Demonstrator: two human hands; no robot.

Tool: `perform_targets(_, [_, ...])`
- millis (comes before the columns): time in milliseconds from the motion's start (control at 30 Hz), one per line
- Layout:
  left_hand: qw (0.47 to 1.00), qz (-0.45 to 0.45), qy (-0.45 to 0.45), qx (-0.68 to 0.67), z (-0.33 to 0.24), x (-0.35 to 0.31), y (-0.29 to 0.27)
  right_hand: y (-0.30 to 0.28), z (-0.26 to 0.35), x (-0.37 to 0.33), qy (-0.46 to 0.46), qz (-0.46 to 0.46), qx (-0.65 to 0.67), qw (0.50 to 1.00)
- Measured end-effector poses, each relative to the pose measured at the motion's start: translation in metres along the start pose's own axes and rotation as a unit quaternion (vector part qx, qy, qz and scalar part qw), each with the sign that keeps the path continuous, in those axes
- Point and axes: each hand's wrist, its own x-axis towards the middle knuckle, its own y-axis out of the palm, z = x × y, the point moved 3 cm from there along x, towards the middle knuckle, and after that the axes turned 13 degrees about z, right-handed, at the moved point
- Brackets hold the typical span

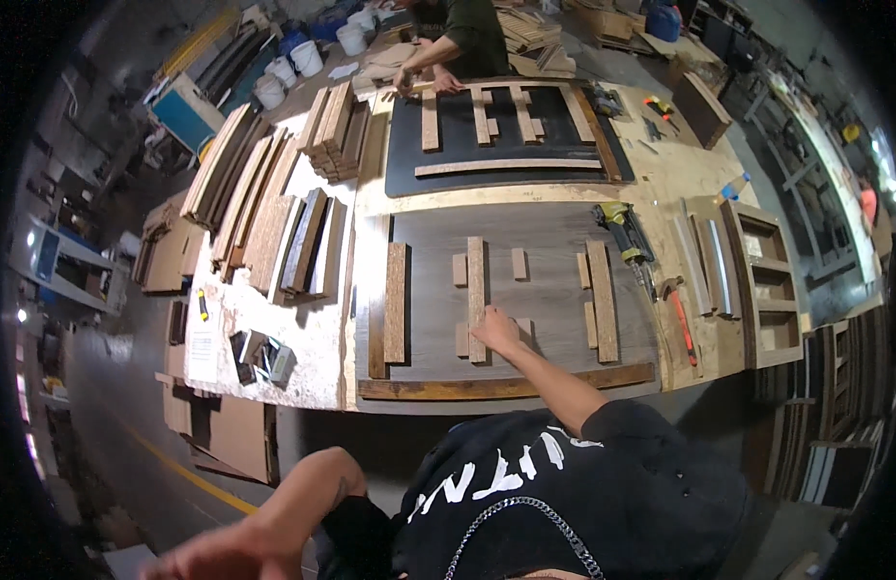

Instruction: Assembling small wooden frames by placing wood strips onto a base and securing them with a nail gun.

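Observation:
My right hand (498, 330) reaches over the grey panel (429, 290), its fingers closed at the lower part of a long particleboard strip (477, 261). Small wood blocks lie beside that strip, among them a block (520, 263) to its right. More strips lie left and right on the panel, such as the right strip (602, 300). A dark brown rail (506, 383) runs along the panel's near edge. Low at the left, away from the table, my left hand (211, 556) is smeared by motion and partly cut off; whether it holds anything does not show.
A yellow-green nail gun (622, 237) and a hammer (682, 324) lie to the right, near a wooden frame (767, 285). Stacked strips (337, 130) stand at the left. Across the table a co-worker (467, 39) handles parts on a black panel (458, 179).

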Motion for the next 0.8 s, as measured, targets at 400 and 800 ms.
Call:
perform_targets(400, [0.591, 0.164, -0.788, -0.052, -0.038, -0.331, -0.053, 0.023, 0.019, 0.02, 0.008, -0.044, -0.052, 0.998])
perform_targets(800, [0.596, 0.404, -0.694, -0.012, -0.017, -0.399, 0.013, 0.018, -0.038, 0.027, -0.076, -0.019, -0.033, 0.996])
